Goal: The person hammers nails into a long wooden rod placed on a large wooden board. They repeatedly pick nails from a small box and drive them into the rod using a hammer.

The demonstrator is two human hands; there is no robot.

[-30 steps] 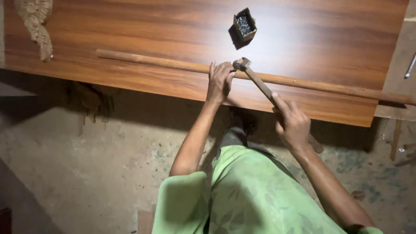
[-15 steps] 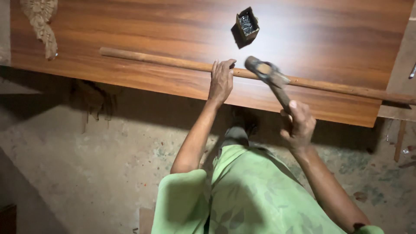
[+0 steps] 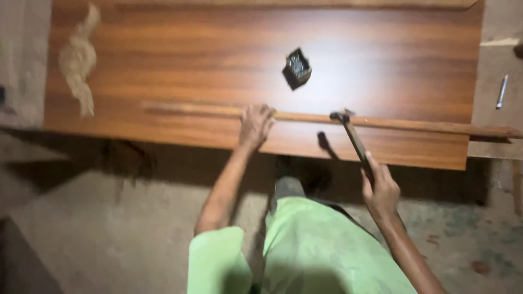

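A woodworking shop: a wooden panel [image 3: 381,60], hammer [image 3: 351,133], box of nails [image 3: 297,68], rough concrete floor [image 3: 109,218].

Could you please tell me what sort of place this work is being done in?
Probably a small carpentry workshop: a hammer in the right hand, a box of nails on a large wooden board, and a rough floor.

The hammer [image 3: 351,136] head has swung down onto the wooden strip [image 3: 381,122], farther right of the left hand [image 3: 255,124].
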